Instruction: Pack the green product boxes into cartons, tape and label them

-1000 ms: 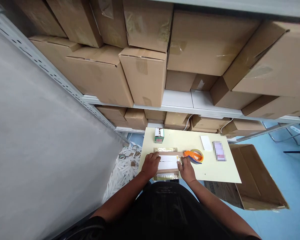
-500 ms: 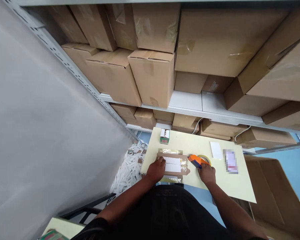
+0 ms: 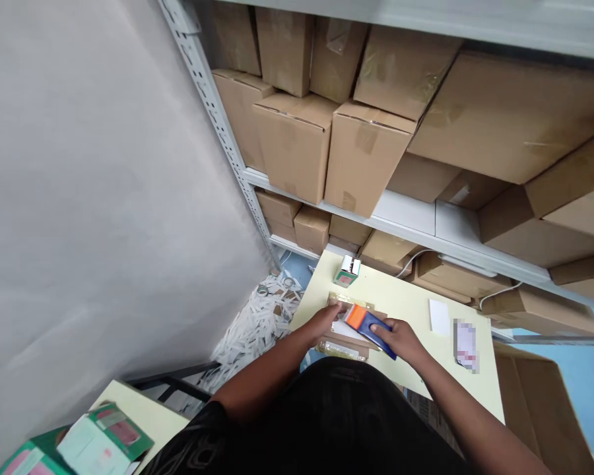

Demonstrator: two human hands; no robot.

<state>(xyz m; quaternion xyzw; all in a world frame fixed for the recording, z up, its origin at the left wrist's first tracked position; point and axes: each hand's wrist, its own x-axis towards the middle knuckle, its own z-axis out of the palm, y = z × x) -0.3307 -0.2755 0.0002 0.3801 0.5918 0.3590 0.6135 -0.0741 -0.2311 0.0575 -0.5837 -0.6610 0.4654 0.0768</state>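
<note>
A flat brown cardboard packet (image 3: 352, 340) with a white label lies on the pale yellow table (image 3: 416, 310), with shiny gold strips above and below it. My left hand (image 3: 327, 319) presses on the packet's left end. My right hand (image 3: 400, 336) grips an orange and blue tape dispenser (image 3: 366, 322) and holds it over the packet, its orange end next to my left fingers.
A small green and white box (image 3: 347, 271) stands at the table's far edge. A white card (image 3: 439, 316) and a blurred item (image 3: 465, 344) lie to the right. Shelves of cardboard boxes (image 3: 361, 148) rise behind. White paper strips (image 3: 250, 330) litter the floor at left. Green booklets (image 3: 103, 439) lie on another table.
My right hand picked the tape dispenser up from the table and brought it left over the packet. The camera swung left, showing more wall and a second table.
</note>
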